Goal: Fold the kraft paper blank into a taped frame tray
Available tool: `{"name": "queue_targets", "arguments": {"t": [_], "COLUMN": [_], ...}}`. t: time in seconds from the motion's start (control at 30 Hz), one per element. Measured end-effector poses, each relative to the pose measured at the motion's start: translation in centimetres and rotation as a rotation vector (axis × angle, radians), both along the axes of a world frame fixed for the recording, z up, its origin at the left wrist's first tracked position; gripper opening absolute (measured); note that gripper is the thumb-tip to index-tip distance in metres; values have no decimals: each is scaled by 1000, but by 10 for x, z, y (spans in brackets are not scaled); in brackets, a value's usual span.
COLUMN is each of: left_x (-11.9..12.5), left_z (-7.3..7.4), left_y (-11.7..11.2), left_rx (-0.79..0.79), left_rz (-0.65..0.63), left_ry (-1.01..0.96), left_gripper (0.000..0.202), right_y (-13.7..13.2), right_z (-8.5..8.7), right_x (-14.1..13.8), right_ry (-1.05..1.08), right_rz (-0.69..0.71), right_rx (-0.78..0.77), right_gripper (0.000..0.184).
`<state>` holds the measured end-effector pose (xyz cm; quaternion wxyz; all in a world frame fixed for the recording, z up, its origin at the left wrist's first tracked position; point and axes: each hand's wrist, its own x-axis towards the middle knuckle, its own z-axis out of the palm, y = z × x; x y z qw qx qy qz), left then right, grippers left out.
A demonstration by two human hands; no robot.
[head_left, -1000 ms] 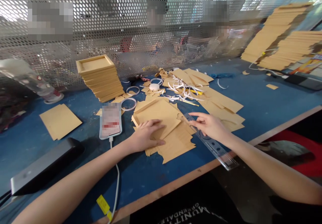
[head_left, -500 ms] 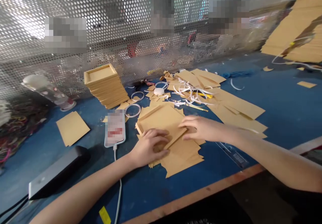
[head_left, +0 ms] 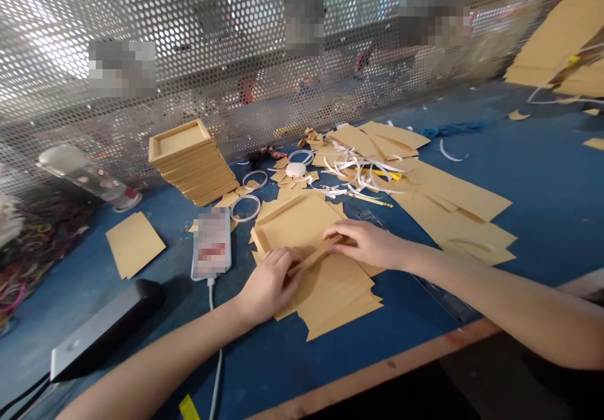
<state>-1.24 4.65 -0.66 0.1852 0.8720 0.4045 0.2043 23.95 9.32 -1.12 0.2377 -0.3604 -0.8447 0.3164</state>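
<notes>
A flat brown cardboard blank (head_left: 297, 225) lies on top of a small pile of like sheets (head_left: 335, 297) on the blue table (head_left: 542, 181). Its near flap stands folded up along a crease. My left hand (head_left: 271, 281) presses with bent fingers on the left end of that flap. My right hand (head_left: 365, 244) pinches the flap's right end, fingers curled over it. A clear plastic ruler (head_left: 443, 300) lies under my right forearm by the table edge.
A phone (head_left: 211, 244) on a white cable lies left of the pile. Behind it stand a stack of finished cardboard trays (head_left: 191, 162), tape rings (head_left: 245, 206), white strips and cardboard scraps (head_left: 358, 174). More sheets (head_left: 457, 199) spread right. A dark flat device (head_left: 101, 329) sits near left. Perforated metal screen behind.
My right hand left the ruler and came left onto the cardboard blank. Both hands have raised the near flap along its crease. The camera view has shifted slightly.
</notes>
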Motion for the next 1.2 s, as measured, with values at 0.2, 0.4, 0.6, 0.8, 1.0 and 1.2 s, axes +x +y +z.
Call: {"name": "queue_targets", "arguments": {"t": [0.2,0.4,0.6,0.8,1.0,1.2], "left_x": [-2,-1,-1,-3,-3,-5], "left_z": [-6,0,-4,-7,-6,-2], "left_y": [5,3,-2,2,3,-1], "left_rx": [-57,107,263,318,311,387], "left_rz": [141,47,-4,9,-9,-91], "left_ry": [-81,69,206,243,241,341], "left_gripper": [10,27,16,28,29,21], "right_y": [9,2,-2,4,0,-6], "right_z": [-7,-9,-7,-9,-13,-5], "right_x": [-4,-8,-9,-6,-9,-7], "right_ry": [45,89,148,114,143,131], "right_rz": [-4,61,166,184,155,236], "right_rx": [6,129,292,279,250,344], "right_gripper": [21,22,26,22,22,33]}}
